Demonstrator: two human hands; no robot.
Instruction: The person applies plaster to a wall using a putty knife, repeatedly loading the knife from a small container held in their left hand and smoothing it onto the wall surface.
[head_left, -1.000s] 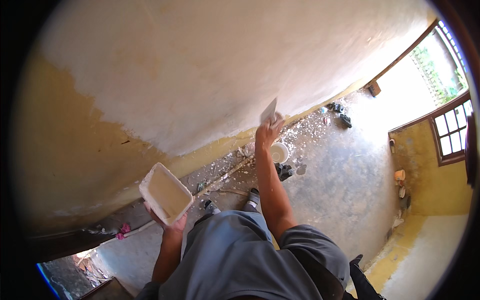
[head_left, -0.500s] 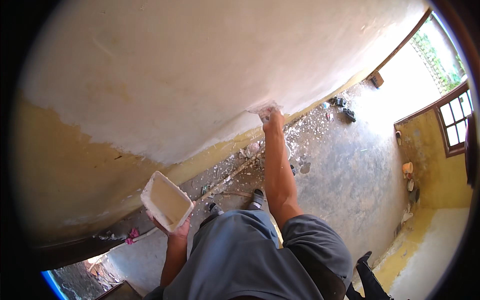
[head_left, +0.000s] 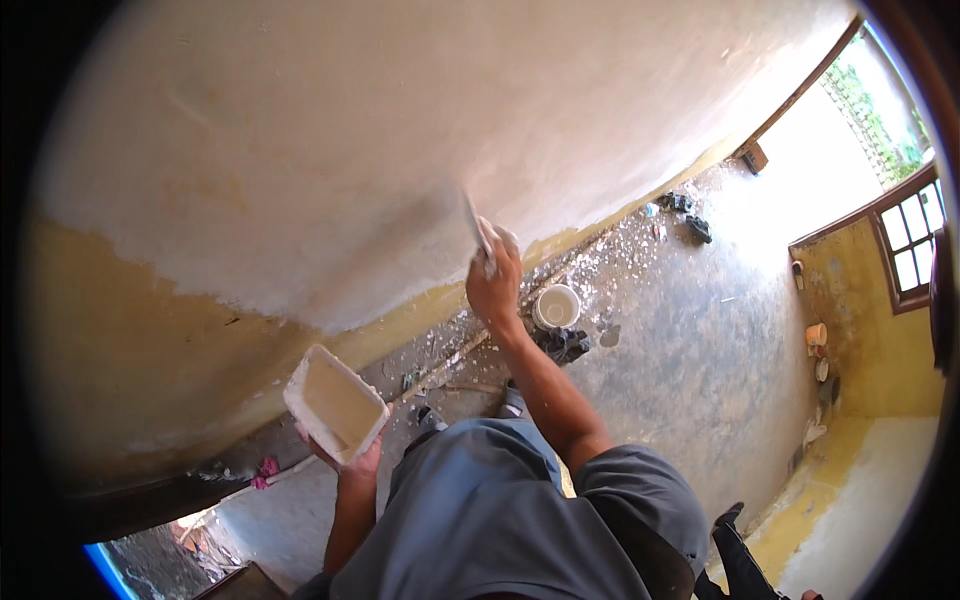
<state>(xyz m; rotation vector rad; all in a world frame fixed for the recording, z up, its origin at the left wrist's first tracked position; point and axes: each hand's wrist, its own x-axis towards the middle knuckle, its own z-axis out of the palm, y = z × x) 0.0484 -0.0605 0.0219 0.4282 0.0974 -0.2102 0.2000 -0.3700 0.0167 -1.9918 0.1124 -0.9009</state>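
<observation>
My left hand (head_left: 355, 461) grips the bottom end of a whitish plastic tub (head_left: 336, 402), a rounded rectangle smeared with dried plaster along its rim. Its inside looks cream-coloured. In my right hand (head_left: 496, 283) is a putty knife (head_left: 476, 222), its thin blade seen nearly edge-on against the wall (head_left: 330, 170). Whether the blade touches the surface I cannot tell. White filler coats most of that wall, with bare yellow paint showing at the lower left and along the foot.
A white bucket (head_left: 557, 307) stands on the concrete floor right of my forearm, by a crumpled black bag (head_left: 565, 345). White flakes and a long pole (head_left: 455, 357) lie along the wall's foot. Dark shoes (head_left: 698, 229) lie farther off. An orange pot (head_left: 816, 334) is by the right wall.
My right hand has swung left and back toward me with the putty knife, uncovering the bucket and black bag. My left hand and the tub stay almost in place.
</observation>
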